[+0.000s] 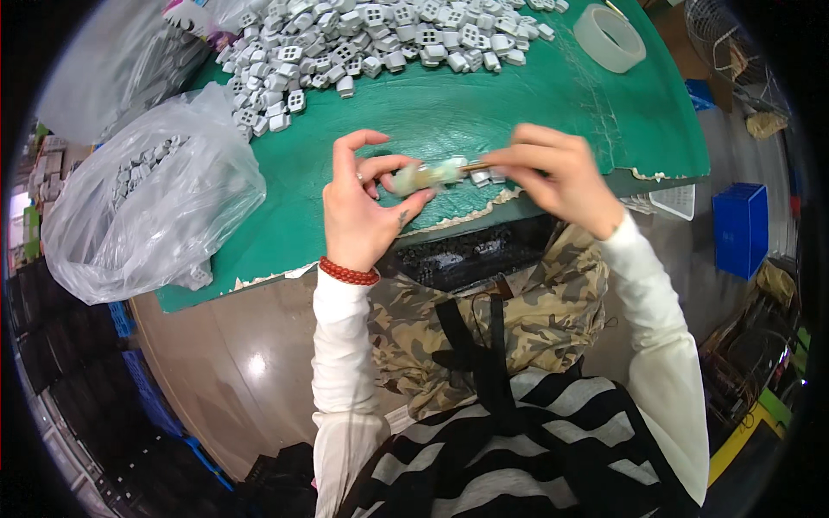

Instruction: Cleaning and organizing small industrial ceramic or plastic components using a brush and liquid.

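Note:
My left hand (358,198), with a red beaded bracelet at its wrist, pinches a small pale green and whitish piece (423,177) between thumb and fingers. Motion smears that piece, so its kind cannot be made out. My right hand (553,173) is closed on a thin brown rod-like tool (475,167), whose end meets the piece. Beneath the tool, a few light grey plastic parts (485,179) lie near the table's front edge. Across the back of the green table (406,116) spreads a big heap of similar grey block-shaped parts (371,39) with square openings.
A clear plastic bag (207,164) holding grey parts rests at the table's left. At the far right lies a roll of clear tape (609,39). Below the front edge is a black tray (475,259) with small dark pieces. A blue bin (740,231) stands on the floor at right.

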Available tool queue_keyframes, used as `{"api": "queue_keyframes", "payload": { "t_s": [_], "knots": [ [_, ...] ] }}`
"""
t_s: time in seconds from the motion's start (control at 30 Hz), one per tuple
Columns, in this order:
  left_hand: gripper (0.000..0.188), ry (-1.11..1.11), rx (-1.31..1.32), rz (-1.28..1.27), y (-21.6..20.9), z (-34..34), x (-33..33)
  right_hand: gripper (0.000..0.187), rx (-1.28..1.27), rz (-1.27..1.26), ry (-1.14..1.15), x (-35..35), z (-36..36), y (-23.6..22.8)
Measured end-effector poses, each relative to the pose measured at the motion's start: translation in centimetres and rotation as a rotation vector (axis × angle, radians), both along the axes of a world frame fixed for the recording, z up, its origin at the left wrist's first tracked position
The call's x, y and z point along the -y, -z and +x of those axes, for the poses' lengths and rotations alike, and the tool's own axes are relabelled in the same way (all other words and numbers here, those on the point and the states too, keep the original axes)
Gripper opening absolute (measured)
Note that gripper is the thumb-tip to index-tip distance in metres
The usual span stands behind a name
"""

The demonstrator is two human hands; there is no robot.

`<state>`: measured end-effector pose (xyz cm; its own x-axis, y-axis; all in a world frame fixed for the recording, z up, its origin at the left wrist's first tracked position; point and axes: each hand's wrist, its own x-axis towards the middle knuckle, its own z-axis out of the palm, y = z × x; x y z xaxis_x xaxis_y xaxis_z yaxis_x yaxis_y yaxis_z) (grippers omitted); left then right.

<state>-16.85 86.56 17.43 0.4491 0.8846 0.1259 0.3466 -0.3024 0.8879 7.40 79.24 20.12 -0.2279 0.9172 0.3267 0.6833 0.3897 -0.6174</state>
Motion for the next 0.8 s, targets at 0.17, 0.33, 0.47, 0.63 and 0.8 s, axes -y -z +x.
{"api": "queue_keyframes", "payload": {
  "t_s": [0.17,0.33,0.47,0.63,0.8],
  "knots": [
    [0.065,-0.017,0.015,-0.023,0.1,0.4,-0.1,0.009,-0.239,-0.102,0.139,1.0,2.0,0.9],
    [0.071,0.05,-0.057,0.02,-1.1,0.4,0.1,0.018,-0.518,-0.376,0.284,2.9,1.5,1.1],
    [0.069,0.203,-0.195,0.267,-1.3,1.5,0.3,0.017,-0.528,-0.309,0.192,0.5,-1.8,1.8],
    [0.062,0.223,-0.208,0.25,-2.0,1.5,2.5,0.016,-0.544,-0.361,0.162,2.0,-2.4,1.6],
    [0.059,0.287,-0.19,0.159,-2.7,0.9,7.2,0.01,-0.485,-0.203,0.12,6.2,-2.7,1.9]
  ]
}}
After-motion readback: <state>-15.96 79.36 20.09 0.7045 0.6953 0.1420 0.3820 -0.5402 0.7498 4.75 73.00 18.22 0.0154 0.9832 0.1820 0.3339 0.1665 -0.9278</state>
